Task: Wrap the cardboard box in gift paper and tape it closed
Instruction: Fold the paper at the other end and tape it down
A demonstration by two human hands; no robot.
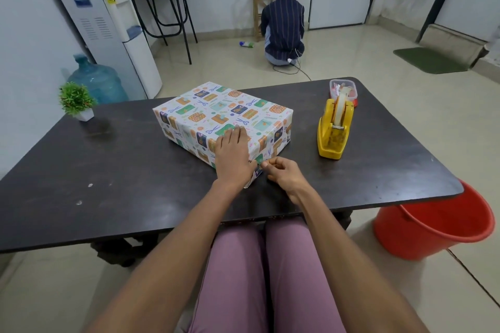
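Note:
The cardboard box (pixel 216 113) lies on the dark table (pixel 108 170), covered in white gift paper printed with colourful presents and scissors. My left hand (pixel 234 155) lies flat on the box's near corner, pressing the paper down. My right hand (pixel 281 173) is at the same corner, its fingertips pinching a loose paper flap (pixel 255 173) that sticks out at the near end. A yellow tape dispenser (pixel 334 130) with a roll of clear tape stands to the right of the box, apart from both hands.
A small plastic container (pixel 343 89) sits behind the dispenser. A potted green plant (pixel 77 101) stands at the table's left far corner. A red bucket (pixel 433 222) is on the floor at the right. A person crouches far off by the wall (pixel 284 27).

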